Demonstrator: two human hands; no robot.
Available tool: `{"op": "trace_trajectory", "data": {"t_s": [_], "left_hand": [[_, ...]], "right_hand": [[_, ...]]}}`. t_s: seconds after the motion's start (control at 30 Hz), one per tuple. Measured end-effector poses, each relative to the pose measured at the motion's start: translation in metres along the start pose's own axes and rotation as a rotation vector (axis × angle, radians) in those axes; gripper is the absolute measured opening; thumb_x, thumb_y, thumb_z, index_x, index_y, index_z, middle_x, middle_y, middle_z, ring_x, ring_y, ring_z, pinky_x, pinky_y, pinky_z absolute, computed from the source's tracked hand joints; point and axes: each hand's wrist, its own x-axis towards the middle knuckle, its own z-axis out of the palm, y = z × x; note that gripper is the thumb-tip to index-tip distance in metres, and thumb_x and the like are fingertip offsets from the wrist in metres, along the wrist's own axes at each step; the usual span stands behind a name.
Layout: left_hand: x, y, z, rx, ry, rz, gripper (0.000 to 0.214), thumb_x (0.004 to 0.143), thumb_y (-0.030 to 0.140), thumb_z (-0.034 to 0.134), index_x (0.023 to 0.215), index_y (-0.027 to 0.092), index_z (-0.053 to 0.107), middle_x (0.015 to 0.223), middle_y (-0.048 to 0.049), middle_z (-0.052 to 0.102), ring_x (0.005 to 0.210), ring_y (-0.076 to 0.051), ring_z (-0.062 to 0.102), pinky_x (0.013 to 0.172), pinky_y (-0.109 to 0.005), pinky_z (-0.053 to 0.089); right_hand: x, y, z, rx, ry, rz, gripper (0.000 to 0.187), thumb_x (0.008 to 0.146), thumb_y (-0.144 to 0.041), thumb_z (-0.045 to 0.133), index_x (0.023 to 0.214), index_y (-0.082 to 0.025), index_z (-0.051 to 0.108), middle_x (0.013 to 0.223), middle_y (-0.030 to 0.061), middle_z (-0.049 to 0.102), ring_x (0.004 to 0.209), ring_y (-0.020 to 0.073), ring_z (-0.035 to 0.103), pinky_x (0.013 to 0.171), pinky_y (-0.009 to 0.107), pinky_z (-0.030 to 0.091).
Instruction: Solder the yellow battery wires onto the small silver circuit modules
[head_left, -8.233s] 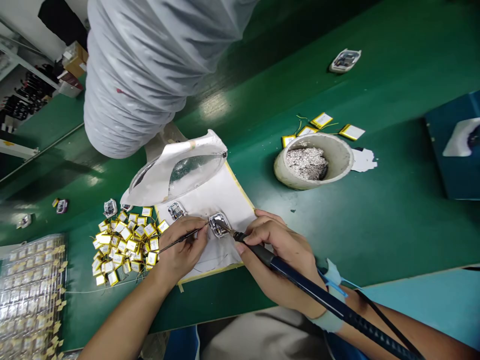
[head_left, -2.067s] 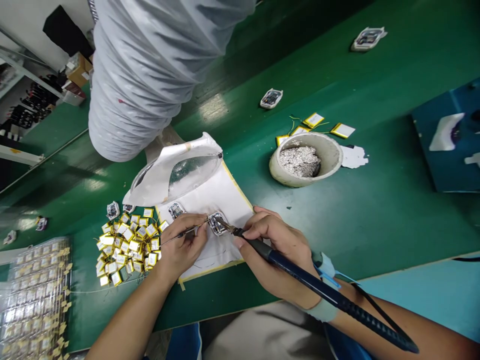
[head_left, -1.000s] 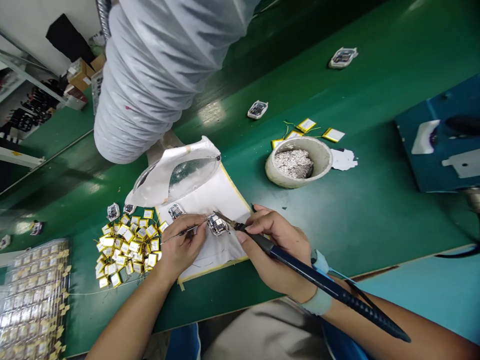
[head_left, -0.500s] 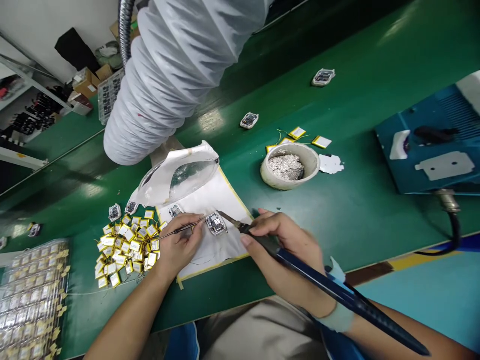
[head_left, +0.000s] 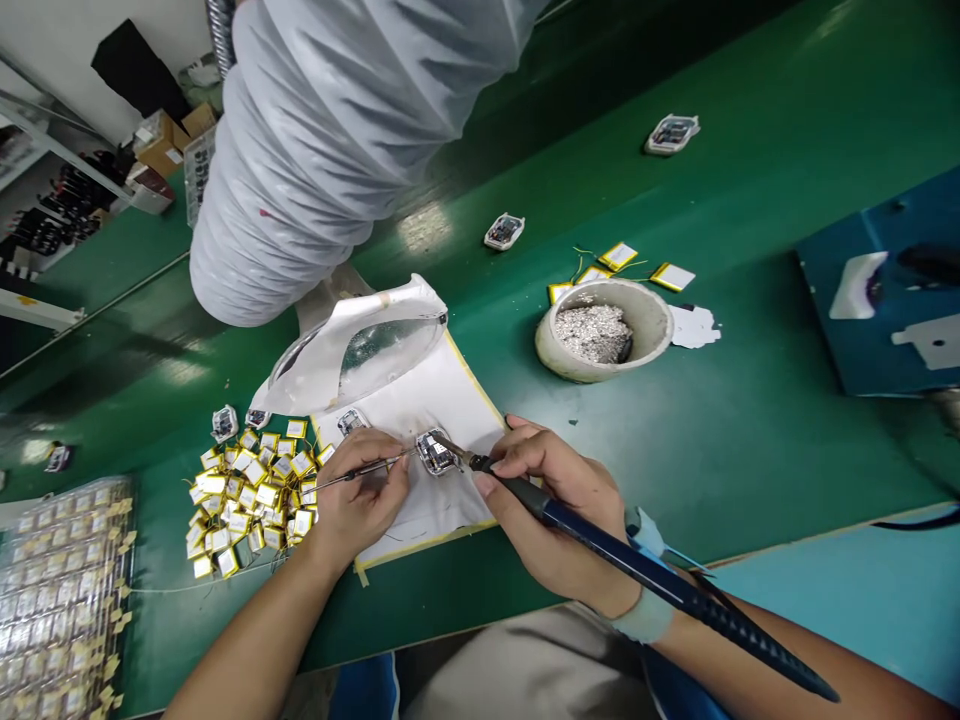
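left hand (head_left: 364, 500) is pinching a thin tool (head_left: 367, 467), right hand (head_left: 562, 510) is pinching a soldering iron (head_left: 600, 547), both pointing at the small casing (head_left: 436, 458) lying on the white sheet (head_left: 465, 400); I'd be bracing both hands and keeping contact brief, btw no brands or writing are showing legibly

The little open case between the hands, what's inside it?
Inside the case are dark electronic parts and a bit of white. The pen-like tool in the right hand covers some, and whatever lies beneath the parts is hidden.
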Motion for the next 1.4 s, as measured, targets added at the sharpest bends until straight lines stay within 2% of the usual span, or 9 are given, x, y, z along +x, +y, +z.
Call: {"op": "trace_trajectory", "data": {"t_s": [0.2,0.43,0.67,0.9,1.0,1.4], "left_hand": [[0.004,0.0021,-0.0029,-0.015,-0.096,0.014,0.02,0.112,0.01,0.086,0.122,0.027,0.08,0.099,-0.0012,0.091,0.088,-0.021,0.089,0.084,-0.037,0.075],[0.0057,0.0003,-0.0008,0.035,-0.076,0.033,0.021,0.116,0.009,0.086,0.126,0.026,0.083,0.107,-0.0041,0.095,0.095,-0.022,0.094,0.089,-0.038,0.078],[0.008,0.0028,-0.0013,0.064,-0.12,0.068,0.022,0.116,0.006,0.085,0.126,0.026,0.082,0.109,-0.0053,0.097,0.1,-0.021,0.095,0.096,-0.038,0.081],[0.0081,0.005,-0.0012,0.085,-0.14,0.138,0.024,0.117,0.005,0.084,0.129,0.027,0.083,0.112,-0.0059,0.098,0.101,-0.025,0.098,0.094,-0.044,0.083],[0.0082,0.0054,-0.0014,0.093,-0.147,0.164,0.023,0.117,0.005,0.084,0.13,0.024,0.083,0.114,-0.0073,0.098,0.104,-0.024,0.098,0.097,-0.042,0.083],[0.0025,0.005,-0.0048,0.125,-0.195,0.168,0.025,0.117,0.004,0.086,0.134,0.023,0.084,0.121,-0.0075,0.098,0.11,-0.026,0.099,0.101,-0.043,0.084]], "right_hand": [[-0.0009,0.0005,0.0001,-0.006,0.004,0.009,0.018,0.108,-0.024,0.087,0.103,-0.034,0.072,0.086,-0.0059,0.082,0.073,0.0246,0.085,0.119,0.063,0.083],[0.0018,-0.0001,0.0006,-0.008,0.003,-0.027,0.021,0.108,-0.022,0.088,0.103,-0.035,0.072,0.084,-0.007,0.08,0.07,0.022,0.083,0.118,0.054,0.082],[0.0034,-0.0005,0.0006,0.012,-0.012,-0.016,0.022,0.105,-0.02,0.091,0.1,-0.034,0.074,0.083,-0.0061,0.08,0.069,0.0235,0.082,0.117,0.057,0.082],[0.0005,0.0003,0.0051,-0.022,0.006,-0.03,0.022,0.107,-0.019,0.085,0.102,-0.034,0.07,0.082,-0.0059,0.079,0.069,0.023,0.08,0.116,0.058,0.08],[-0.0003,0.0001,0.0067,-0.018,0.01,-0.032,0.02,0.107,-0.021,0.084,0.102,-0.033,0.069,0.082,-0.0064,0.078,0.071,0.0224,0.08,0.115,0.058,0.077],[-0.0001,-0.0002,0.0037,-0.055,-0.051,-0.057,0.022,0.111,-0.021,0.083,0.105,-0.033,0.066,0.083,-0.0082,0.075,0.074,0.0208,0.08,0.116,0.056,0.072]]}}
